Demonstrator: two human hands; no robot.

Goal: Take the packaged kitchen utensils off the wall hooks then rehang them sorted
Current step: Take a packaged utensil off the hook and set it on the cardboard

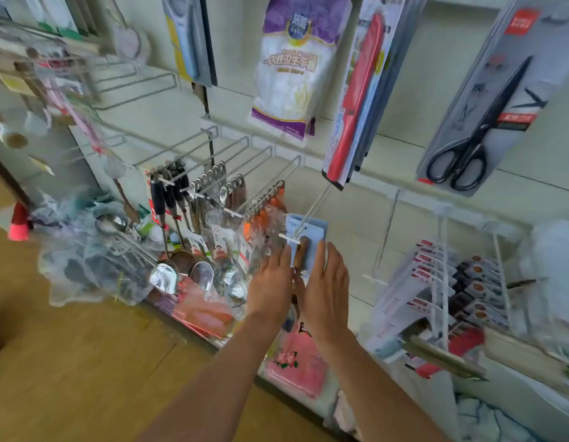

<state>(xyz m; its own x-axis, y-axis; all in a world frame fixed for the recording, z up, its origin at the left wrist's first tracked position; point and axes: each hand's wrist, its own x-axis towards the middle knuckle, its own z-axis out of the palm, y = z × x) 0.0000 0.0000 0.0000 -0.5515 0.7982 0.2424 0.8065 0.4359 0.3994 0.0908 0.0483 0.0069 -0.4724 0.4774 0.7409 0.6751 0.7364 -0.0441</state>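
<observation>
Head view, flat hands [272, 283] [324, 282] flanking package [318, 231]

Pale blue card pack [318, 231] amid red, black and purple
Knife [356, 97] red; scissors [485, 124] black on grey backing; glove bag [292, 65] purple and white; floor [69, 362] tan wood-grain.
</observation>
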